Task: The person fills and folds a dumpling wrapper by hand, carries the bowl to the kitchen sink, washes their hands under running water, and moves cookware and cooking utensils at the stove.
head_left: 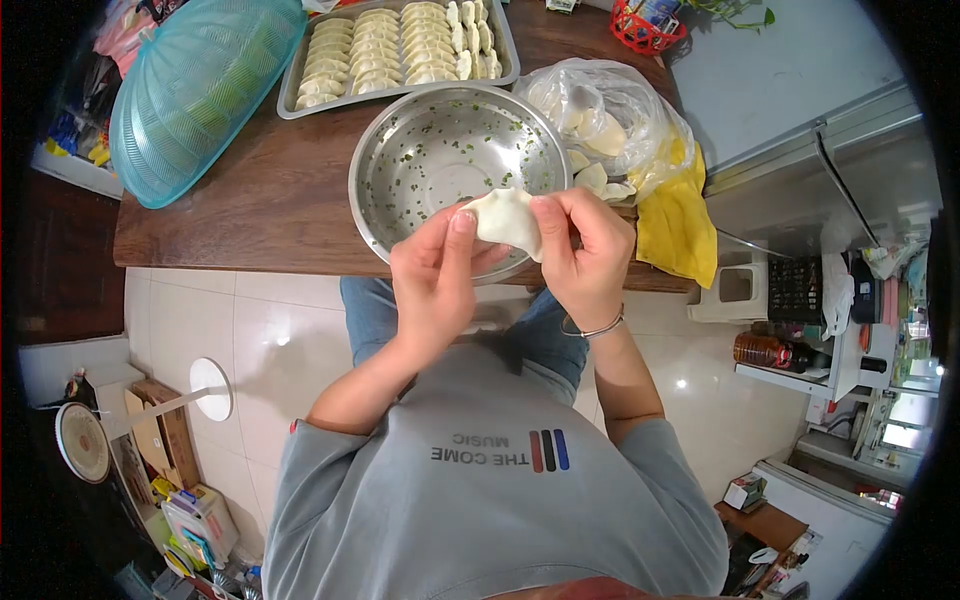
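Between my two hands I hold a pale, folded dumpling (pixel 507 222) by its ends. My left hand (pixel 437 262) pinches its left end, thumb in front. On the other end, my right hand (pixel 583 240) grips with thumb and fingers. Both hands are over the near rim of a steel mixing bowl (pixel 372 215), whose inside is dotted with bits of chopped greens. Behind the bowl, a metal tray (pixel 289 98) carries rows of finished dumplings (pixel 375 50). Right of the bowl, a clear plastic bag (pixel 640 130) holds round dough wrappers (pixel 603 132), with several more at its mouth.
A turquoise mesh food cover (pixel 205 95) stands at the left of the wooden table (pixel 220 225). A yellow cloth (pixel 682 225) hangs over the right edge. At the back right is a red basket (pixel 648 28). A pedestal fan (pixel 83 440) is on the floor at left.
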A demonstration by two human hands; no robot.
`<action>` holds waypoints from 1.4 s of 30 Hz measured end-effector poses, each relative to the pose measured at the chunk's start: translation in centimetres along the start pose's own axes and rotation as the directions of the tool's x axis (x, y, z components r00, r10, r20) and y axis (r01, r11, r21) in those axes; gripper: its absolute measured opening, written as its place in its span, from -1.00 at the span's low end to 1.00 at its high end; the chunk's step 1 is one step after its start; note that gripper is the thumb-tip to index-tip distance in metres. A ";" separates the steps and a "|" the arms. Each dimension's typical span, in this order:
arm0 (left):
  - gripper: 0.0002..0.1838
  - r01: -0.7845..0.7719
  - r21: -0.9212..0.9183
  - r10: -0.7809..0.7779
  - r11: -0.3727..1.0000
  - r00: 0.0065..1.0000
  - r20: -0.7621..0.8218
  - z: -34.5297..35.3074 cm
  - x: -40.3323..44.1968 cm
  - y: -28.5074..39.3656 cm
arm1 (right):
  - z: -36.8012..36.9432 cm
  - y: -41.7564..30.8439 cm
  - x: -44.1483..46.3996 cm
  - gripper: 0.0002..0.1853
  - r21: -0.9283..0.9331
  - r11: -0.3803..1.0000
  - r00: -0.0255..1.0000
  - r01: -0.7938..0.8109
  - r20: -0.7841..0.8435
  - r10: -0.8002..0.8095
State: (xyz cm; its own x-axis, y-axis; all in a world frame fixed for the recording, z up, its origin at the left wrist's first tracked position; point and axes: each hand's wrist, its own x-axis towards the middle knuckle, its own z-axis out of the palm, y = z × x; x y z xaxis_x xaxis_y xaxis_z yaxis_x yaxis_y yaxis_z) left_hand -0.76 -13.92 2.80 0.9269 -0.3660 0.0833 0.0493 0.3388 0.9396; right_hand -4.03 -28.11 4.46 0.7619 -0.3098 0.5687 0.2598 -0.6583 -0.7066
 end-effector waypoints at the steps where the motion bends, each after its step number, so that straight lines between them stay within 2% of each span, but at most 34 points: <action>1: -0.61 0.000 0.000 0.000 1.000 1.000 0.001 0.1 0.1 0.2 | 0.0 0.0 0.1 -0.81 0.000 1.000 1.000 0.000 -0.001 0.000; 3: -0.62 0.133 -0.174 -0.134 0.976 0.991 0.005 0.4 0.4 0.9 | -0.1 -0.1 0.2 -0.81 0.006 1.000 0.999 0.018 -0.043 -0.017; 7: -0.64 0.150 -0.212 -0.143 0.966 0.989 0.047 -0.6 0.9 1.5 | -0.3 -0.3 0.1 -0.82 0.015 1.000 1.000 0.015 -0.026 -0.015; 9: -0.69 0.123 0.013 -0.123 0.992 0.984 0.127 -1.0 1.2 1.5 | -0.4 -0.3 0.1 -0.84 0.026 0.999 1.000 0.030 0.006 -0.030; 12: -0.75 0.101 0.112 -0.114 0.989 0.986 0.120 -1.1 1.5 2.1 | -0.5 -0.3 0.1 -0.87 0.044 0.998 0.998 0.048 0.026 -0.049; 16: -0.76 0.049 0.110 -0.061 0.993 0.992 0.109 -0.9 1.4 2.3 | -0.5 0.3 0.6 -0.88 0.069 0.992 0.993 0.105 0.042 -0.108; 18: -0.76 -0.029 0.159 0.009 0.987 0.992 0.126 -1.2 1.4 2.0 | -0.3 -0.1 0.9 -0.90 0.137 0.982 0.990 0.129 0.045 -0.136; 22: -0.76 -0.052 0.251 0.021 0.966 0.992 0.125 -1.7 1.2 1.6 | -0.5 -0.6 1.0 -0.92 0.124 0.986 0.987 0.114 0.101 -0.127; 25: -0.76 0.019 0.203 -0.041 0.979 0.994 0.103 -1.0 1.2 2.2 | -0.7 -0.6 1.0 -0.92 0.160 0.985 0.987 0.065 0.138 -0.088; 27: -0.75 0.137 -0.083 -0.136 0.987 0.991 0.014 0.1 1.3 3.3 | -0.8 -0.6 0.9 -0.91 0.184 0.983 0.991 0.026 0.126 -0.049; 28: -0.75 0.137 -0.083 -0.137 0.987 0.991 0.015 -0.3 1.3 3.1 | -0.8 -0.5 0.9 -0.91 0.184 0.983 0.991 0.025 0.126 -0.049; 30: -0.76 0.056 0.162 -0.072 0.985 0.993 0.094 -1.5 1.3 2.3 | -0.9 -0.4 0.9 -0.91 0.189 0.982 0.991 0.015 0.128 -0.040; 31: -0.76 0.055 0.162 -0.071 0.985 0.993 0.093 -1.6 1.3 2.1 | -0.9 -0.4 1.0 -0.91 0.190 0.982 0.991 0.016 0.129 -0.041; 33: -0.78 -0.108 0.360 0.096 0.927 0.994 0.053 -1.7 1.2 1.8 | -0.8 -0.4 1.1 -0.91 0.153 0.988 0.991 -0.001 0.132 -0.020; 34: -0.78 -0.108 0.360 0.095 0.927 0.994 0.053 -1.8 1.2 1.9 | -0.7 -0.4 1.1 -0.91 0.153 0.988 0.991 -0.001 0.132 -0.019; 36: -0.81 -0.265 0.578 0.255 0.772 0.962 0.101 -2.0 1.1 1.9 | -0.7 -0.4 1.2 -0.91 0.242 0.970 0.991 -0.031 0.131 -0.001; 40: -0.82 -0.306 0.592 0.277 0.745 0.950 0.141 -1.5 1.3 2.3 | -0.8 -0.8 1.5 -0.90 0.258 0.965 0.981 -0.041 0.193 -0.010; 42: -0.83 -0.149 0.339 0.132 0.929 0.988 0.073 -1.1 1.3 2.8 | -0.8 -0.7 1.6 -0.90 0.251 0.968 0.976 -0.010 0.213 -0.045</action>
State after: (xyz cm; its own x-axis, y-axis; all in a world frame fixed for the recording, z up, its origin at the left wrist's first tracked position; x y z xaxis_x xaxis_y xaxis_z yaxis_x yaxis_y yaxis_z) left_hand 1.02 -12.51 5.19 0.8955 -0.3804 0.2310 -0.2190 0.0752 0.9728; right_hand -3.51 -28.72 6.21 0.8584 -0.1269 0.4970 0.3924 -0.4616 -0.7956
